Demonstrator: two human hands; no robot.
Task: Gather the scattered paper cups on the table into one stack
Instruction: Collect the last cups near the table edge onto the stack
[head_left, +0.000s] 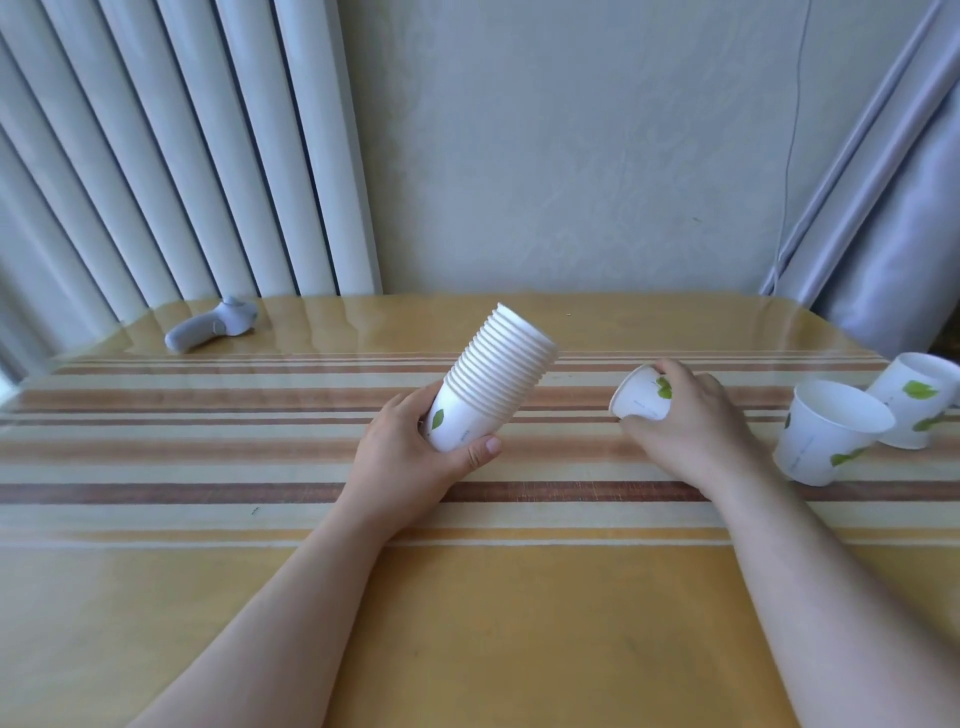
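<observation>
The left hand (415, 457) was closed around the base end of a nested stack of paper cups (493, 379), thumb across the near side and fingers wrapped behind, so the bottom of the lowest cup was hidden in the palm. The stack tilted up and away to the right from that grip, its open rims fanned out above the fingers, clear of the tabletop. How many cups it held could not be counted with certainty.

To the right of the stack, well apart from it, the right hand (685, 421) covered a single paper cup (641, 397) lying on its side, with the mouth turned left toward the stack. The fingers curled over the top of that cup and hid most of its far wall and base; whether it was lifted or resting on the table could not be told. A green leaf print showed just beside the fingertips.

Right of that hand stood two more loose cups: an upright cup (826, 431) near the wrist, and just behind it a far cup (914, 405) leaning, partly cut off by the frame edge.

The table (467, 597) was covered by a glossy yellow cloth with brown and cream stripes running across it. Far to the left of the stack, near the back edge, lay a pale grey handheld controller (210, 325). Behind the table were a plain grey wall (571, 156), a white ribbed radiator (182, 156) at left and a pale curtain (883, 208) at right, with a thin cord (789, 156) hanging down the wall.
</observation>
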